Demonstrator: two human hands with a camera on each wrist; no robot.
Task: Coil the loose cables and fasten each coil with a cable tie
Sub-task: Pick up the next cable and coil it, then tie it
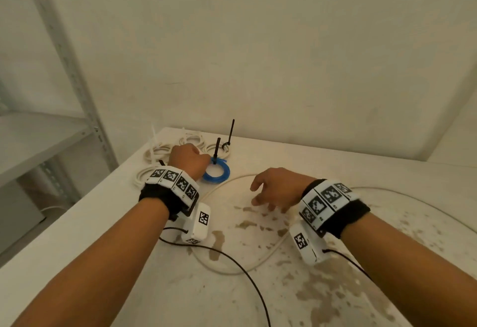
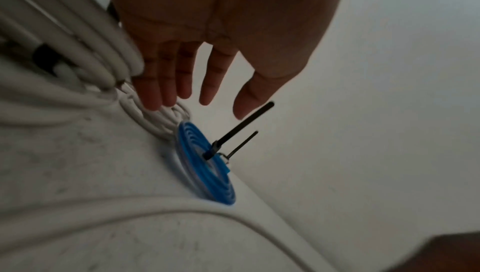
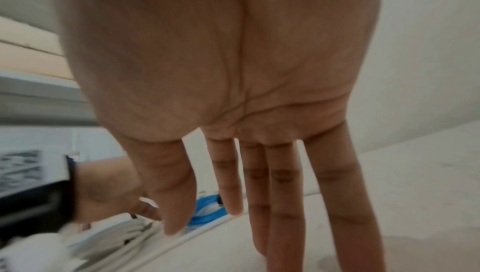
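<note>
No readable text, brand names or nos. are showing in any view. The only sign-like marks are b&w square code patterns, appearing on the wristbands (image 1: 172, 180) and on the small white boxes (image 1: 196, 226) hanging under both wrists; they're carrying no letters or digits.

White cable coils (image 1: 160, 151), a blue coil (image 1: 216, 173) with upright black tie tails (image 1: 230, 133) crowd the worktop's (image 1: 335, 288) far-left corner; nearer, only a loose white cable (image 1: 260, 257) crosses it.
</note>
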